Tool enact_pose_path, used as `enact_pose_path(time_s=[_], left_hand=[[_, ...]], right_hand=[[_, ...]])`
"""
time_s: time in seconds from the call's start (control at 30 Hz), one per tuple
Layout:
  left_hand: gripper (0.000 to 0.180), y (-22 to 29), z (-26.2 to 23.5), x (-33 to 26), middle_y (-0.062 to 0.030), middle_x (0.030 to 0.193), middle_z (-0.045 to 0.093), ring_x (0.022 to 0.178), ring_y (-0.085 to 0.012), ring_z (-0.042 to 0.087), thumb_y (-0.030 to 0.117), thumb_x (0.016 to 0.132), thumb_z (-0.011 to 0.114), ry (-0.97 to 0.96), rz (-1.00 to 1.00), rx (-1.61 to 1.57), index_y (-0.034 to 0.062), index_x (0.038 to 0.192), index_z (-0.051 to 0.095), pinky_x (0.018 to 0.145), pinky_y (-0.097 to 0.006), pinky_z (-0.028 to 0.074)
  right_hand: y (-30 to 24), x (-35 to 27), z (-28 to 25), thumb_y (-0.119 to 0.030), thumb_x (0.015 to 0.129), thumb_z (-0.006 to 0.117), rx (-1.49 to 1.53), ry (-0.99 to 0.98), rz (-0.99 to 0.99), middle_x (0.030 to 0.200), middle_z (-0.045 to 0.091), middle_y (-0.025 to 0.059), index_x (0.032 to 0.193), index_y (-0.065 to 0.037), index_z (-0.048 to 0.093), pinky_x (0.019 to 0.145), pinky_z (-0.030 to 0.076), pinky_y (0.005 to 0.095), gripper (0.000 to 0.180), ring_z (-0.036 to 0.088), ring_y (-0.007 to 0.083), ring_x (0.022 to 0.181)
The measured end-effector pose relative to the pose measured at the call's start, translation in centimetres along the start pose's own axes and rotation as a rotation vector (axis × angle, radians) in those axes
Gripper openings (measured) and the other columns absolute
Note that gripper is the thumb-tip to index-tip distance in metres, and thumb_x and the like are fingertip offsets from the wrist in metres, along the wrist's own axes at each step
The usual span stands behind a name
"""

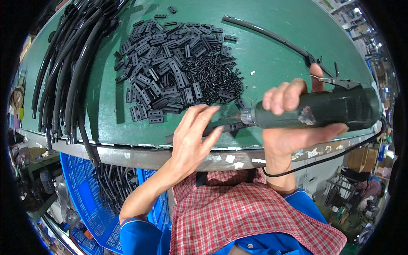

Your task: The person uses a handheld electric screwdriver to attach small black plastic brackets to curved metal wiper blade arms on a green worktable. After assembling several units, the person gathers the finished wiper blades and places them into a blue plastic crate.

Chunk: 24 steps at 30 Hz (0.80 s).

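My right hand (282, 112) is wrapped round a dark green electric screwdriver (323, 108), held nearly level with its bit pointing left. A metal lever sits along the tool's upper side, close to my raised finger. The bit reaches over a black tube (233, 126) with a slotted fitting, lying along the table's front edge. My left hand (191, 131) is over the tube's left part, thumb and fingers apart around the bit's end. Its fingertips are slightly blurred, and whether they touch the tube cannot be made out. Just beyond lies a heap of small black screws (210, 76).
Black rectangular two-hole blocks (161, 63) are piled beside the screws. A bundle of long black tubes (70, 63) overhangs the green table's (204, 12) left front edge. Another tube (267, 34) lies at the far right. Below stands a blue basket (80, 182). The screwdriver's black cord (331, 157) loops by my right wrist.
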<state>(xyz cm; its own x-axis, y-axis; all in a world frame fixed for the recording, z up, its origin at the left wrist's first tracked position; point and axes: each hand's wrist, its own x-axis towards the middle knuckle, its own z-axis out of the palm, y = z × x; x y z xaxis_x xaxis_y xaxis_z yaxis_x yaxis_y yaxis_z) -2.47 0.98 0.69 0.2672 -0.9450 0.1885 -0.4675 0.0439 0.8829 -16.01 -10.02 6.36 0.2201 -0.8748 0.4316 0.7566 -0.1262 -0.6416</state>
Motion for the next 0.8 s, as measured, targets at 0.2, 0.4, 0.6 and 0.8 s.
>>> enact_pose_path(time_s=[0.2, 0.4, 0.6, 0.8], left_hand=[[0.025, -0.8, 0.3, 0.1, -0.0106, 0.099, 0.064, 0.089, -0.0255, 0.06, 0.004, 0.076, 0.069, -0.064, 0.146, 0.054, 0.0035, 0.1, 0.07, 0.079, -0.035, 0.049], [0.021, -1.1, 0.5, 0.2, -0.0102, 0.093, 0.065, 0.086, -0.0256, 0.06, 0.003, 0.075, 0.068, -0.068, 0.217, 0.07, 0.0033, 0.097, 0.071, 0.075, -0.035, 0.05], [0.024, -1.1, 0.6, 0.2, -0.0104, 0.096, 0.064, 0.087, -0.0271, 0.06, 0.002, 0.076, 0.067, -0.109, 0.295, 0.139, 0.0025, 0.099, 0.068, 0.076, -0.036, 0.05], [0.034, -1.2, 0.3, 0.3, -0.011, 0.105, 0.062, 0.09, -0.0293, 0.059, 0.008, 0.076, 0.068, -0.146, 0.375, 0.137, 0.0027, 0.109, 0.064, 0.078, -0.038, 0.05]], right_hand=[[-0.9, -0.6, 0.2, -0.079, 0.078, 0.047, 0.034, 0.004, 0.0, 0.074, 0.045, 0.0032, 0.139, -0.001, 0.034, 0.056, 0.041, 0.0334, 0.1, 0.049, 0.0161, 0.06], [-0.7, -0.7, -0.2, -0.079, 0.078, 0.047, 0.053, -0.034, 0.003, 0.074, 0.046, 0.0035, 0.14, 0.0, 0.033, 0.056, 0.041, 0.0339, 0.1, 0.049, 0.0166, 0.059], [-0.9, -0.9, -0.4, -0.078, 0.078, 0.048, 0.063, -0.011, 0.036, 0.073, 0.046, 0.0036, 0.139, 0.0, 0.034, 0.056, 0.041, 0.0337, 0.1, 0.049, 0.0167, 0.06], [-1.6, -0.6, -0.9, -0.074, 0.079, 0.053, 0.126, 0.055, 0.093, 0.073, 0.046, 0.0042, 0.136, 0.001, 0.038, 0.057, 0.041, 0.0339, 0.095, 0.049, 0.0167, 0.061]])
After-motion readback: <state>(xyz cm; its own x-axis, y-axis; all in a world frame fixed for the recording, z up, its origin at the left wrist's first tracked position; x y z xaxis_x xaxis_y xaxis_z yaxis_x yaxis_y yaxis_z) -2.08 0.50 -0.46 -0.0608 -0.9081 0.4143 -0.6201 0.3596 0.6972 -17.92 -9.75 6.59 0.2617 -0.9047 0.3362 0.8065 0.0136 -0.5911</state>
